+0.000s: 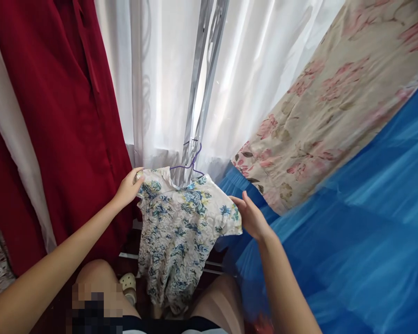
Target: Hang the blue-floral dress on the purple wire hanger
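A white short-sleeved blouse [184, 218] with a blue, green and yellow flower print hangs in front of me on a purple hanger [194, 160]. The hanger's hook stands above the neckline; its lower part is hidden inside the garment. My left hand [129, 186] pinches the blouse at the left shoulder and sleeve edge. At the opposite sleeve, my right hand [252, 215] rests against the edge with its thumb raised and apart. Its fingertips are partly hidden behind the cloth. The blouse's crinkled lower part drapes down between my knees.
White sheer curtains [163, 79] with grey strips [198, 88] hang behind. Dark red cloth [66, 130] hangs at the left. At the right are a beige floral cloth [310, 125] and blue tulle fabric [351, 232]. A pale clog [128, 285] shows below, by my knee.
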Tool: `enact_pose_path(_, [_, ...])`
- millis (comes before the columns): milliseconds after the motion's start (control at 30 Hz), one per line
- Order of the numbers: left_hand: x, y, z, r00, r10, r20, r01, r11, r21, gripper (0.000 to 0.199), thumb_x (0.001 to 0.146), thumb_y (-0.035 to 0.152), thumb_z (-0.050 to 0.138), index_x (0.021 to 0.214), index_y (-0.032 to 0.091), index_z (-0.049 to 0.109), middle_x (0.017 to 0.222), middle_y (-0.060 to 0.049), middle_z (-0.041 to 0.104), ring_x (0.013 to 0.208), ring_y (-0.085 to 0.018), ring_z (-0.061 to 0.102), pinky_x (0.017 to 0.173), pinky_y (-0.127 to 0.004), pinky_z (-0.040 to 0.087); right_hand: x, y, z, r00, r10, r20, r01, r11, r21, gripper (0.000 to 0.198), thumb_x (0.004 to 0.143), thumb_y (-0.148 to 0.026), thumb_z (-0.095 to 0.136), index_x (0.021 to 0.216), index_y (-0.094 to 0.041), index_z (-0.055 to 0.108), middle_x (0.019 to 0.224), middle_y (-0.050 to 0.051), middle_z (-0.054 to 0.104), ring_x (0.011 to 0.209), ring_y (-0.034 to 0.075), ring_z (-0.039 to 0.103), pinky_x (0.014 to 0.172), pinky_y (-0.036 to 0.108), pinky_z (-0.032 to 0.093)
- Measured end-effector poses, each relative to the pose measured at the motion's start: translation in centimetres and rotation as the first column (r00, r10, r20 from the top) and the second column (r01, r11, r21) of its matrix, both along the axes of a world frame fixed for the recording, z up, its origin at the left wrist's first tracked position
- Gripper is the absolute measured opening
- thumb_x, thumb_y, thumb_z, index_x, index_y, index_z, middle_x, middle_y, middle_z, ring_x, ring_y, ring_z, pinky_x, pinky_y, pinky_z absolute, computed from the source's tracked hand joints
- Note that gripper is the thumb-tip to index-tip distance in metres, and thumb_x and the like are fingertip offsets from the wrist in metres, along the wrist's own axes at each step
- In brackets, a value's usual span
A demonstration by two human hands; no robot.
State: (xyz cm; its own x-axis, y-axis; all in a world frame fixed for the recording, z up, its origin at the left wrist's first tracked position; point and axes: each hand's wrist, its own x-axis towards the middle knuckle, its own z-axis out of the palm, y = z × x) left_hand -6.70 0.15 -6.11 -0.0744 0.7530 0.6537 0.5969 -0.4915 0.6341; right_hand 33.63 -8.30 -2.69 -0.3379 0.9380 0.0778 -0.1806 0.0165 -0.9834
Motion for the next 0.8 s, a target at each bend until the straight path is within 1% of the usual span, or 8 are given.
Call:
enact_pose_path(67, [-0.1,0.5,-1.0,0.986,-0.030,0.165,0.035,0.999,-0.025,0.048,0.089,0.043,0.051,0.128,0.015,0.055,0.125,-0.013,0.063,0.111,-0.025,0.061,0.093,-0.038,0.050,0.0,-1.3,1.0,0.985,0.002,0.172,-0.024,0.992,0.126,0.046,0.083,-0.055,0.065,0.110,-0.017,0.068,0.093,0.006,0.073,0.089,0.024,0.068,0.073,0.031,0.053])
enact_pose_path(133, [0.2,0.7,-1.1,0.956,-0.044,0.291,0.046,0.999,0.000,0.050,0.089,0.043,0.052,0.130,0.014,0.054,0.129,-0.015,0.061,0.113,-0.026,0.061,0.092,-0.037,0.051,-0.8,-2.3,1.6,0.966,-0.089,0.243,0.025,0.967,0.252,0.040,0.083,-0.047,0.068,0.111,-0.018,0.067,0.092,0.004,0.072,0.085,0.021,0.067,0.071,0.028,0.052])
enact_pose_path(267, [0.6,-0.6,1.0,0.939,-0.051,0.341,0.020,0.995,0.094,0.049,0.096,0.043,0.045,0.138,0.020,0.051,0.141,-0.011,0.053,0.128,-0.026,0.052,0.108,-0.038,0.041,-2.5,-2.7,2.1,0.970,-0.206,0.128,0.170,0.954,0.246,0.043,0.085,-0.050,0.063,0.113,-0.017,0.065,0.087,0.007,0.071,0.074,0.021,0.066,0.066,0.030,0.053])
enact_pose_path(433, [1.7,-4.5,4.8,0.987,0.133,0.092,-0.155,0.938,0.309,0.048,0.098,0.033,0.038,0.145,0.025,0.043,0.148,-0.008,0.044,0.139,-0.025,0.038,0.119,-0.041,0.027,-2.4,-2.3,3.5,0.974,-0.227,-0.019,0.228,0.965,0.129,0.045,0.082,-0.046,0.066,0.117,-0.018,0.063,0.083,0.009,0.071,0.071,0.025,0.068,0.060,0.032,0.053])
enact_pose_path(533, [3.6,-6.3,6.6,0.964,0.197,-0.177,-0.113,0.911,0.396,0.061,0.091,0.022,0.047,0.150,0.030,0.035,0.155,-0.005,0.033,0.144,-0.028,0.029,0.120,-0.047,0.021,-2.0,-3.6,4.1,0.962,-0.265,-0.068,0.271,0.955,0.117,0.043,0.085,-0.044,0.065,0.121,-0.021,0.060,0.087,0.007,0.070,0.070,0.023,0.067,0.059,0.031,0.052])
enact_pose_path(633, [5.6,-6.8,7.2,0.914,0.197,-0.354,-0.042,0.915,0.401,0.085,0.078,0.018,0.061,0.154,0.029,0.023,0.161,-0.007,0.019,0.147,-0.035,0.017,0.120,-0.055,0.014,-1.6,-7.0,3.6,0.964,-0.265,0.030,0.256,0.952,0.168,0.036,0.087,-0.045,0.063,0.117,-0.024,0.062,0.087,0.005,0.067,0.069,0.020,0.063,0.057,0.027,0.049])
enact_pose_path(733, [7.1,-6.1,5.9,0.888,0.108,-0.448,0.066,0.932,0.356,0.091,0.072,0.023,0.069,0.152,0.027,0.025,0.153,-0.012,0.034,0.143,-0.039,0.026,0.119,-0.059,0.010,-1.6,-11.6,2.3,0.961,-0.162,0.225,0.109,0.967,0.231,0.032,0.083,-0.048,0.069,0.105,-0.025,0.068,0.084,0.005,0.065,0.075,0.022,0.061,0.063,0.028,0.049])
enact_pose_path(800, [7.9,-5.7,4.5,0.909,0.013,-0.418,0.121,0.949,0.292,0.073,0.077,0.030,0.068,0.144,0.027,0.040,0.136,-0.013,0.051,0.130,-0.034,0.045,0.116,-0.055,0.025,-2.0,-14.3,1.3,0.975,0.026,0.222,-0.071,0.978,0.198,0.046,0.076,-0.057,0.072,0.110,-0.027,0.069,0.092,0.008,0.067,0.082,0.027,0.064,0.070,0.033,0.051])
